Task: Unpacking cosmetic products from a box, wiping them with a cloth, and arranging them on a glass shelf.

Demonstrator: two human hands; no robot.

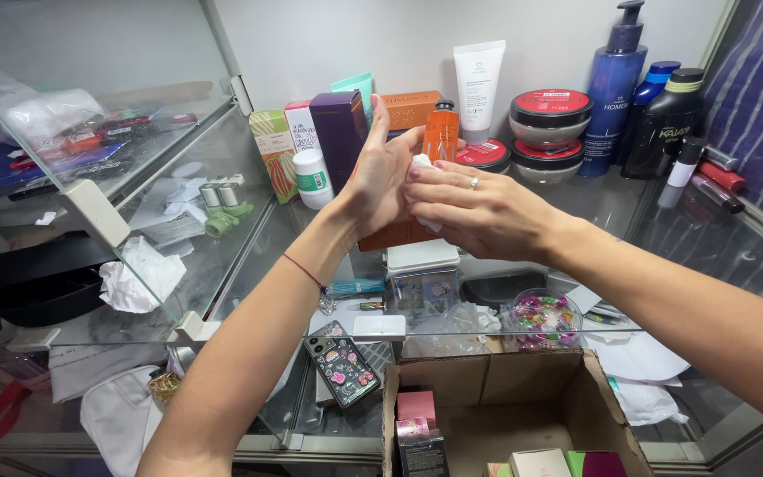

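Head view: left hand (pixel 380 181) gripping an orange box (pixel 396 234) from the side, fingers spread upward. Right hand (pixel 474 210) pressing a white cloth (pixel 420 162) against the box's upper part, fingers closed on it, both hands touching. Just beyond the hands, standing on the glass shelf (pixel 593 199): a purple box (pixel 343 132), an orange bottle (pixel 441 131), red-lidded jars (pixel 550 117). Below the hands, sitting open: a cardboard box (pixel 523 389).

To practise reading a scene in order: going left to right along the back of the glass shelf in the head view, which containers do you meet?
Striped green box → purple box → orange bottle → white tube → stacked red-lidded jars → tall blue pump bottle → black bottle.
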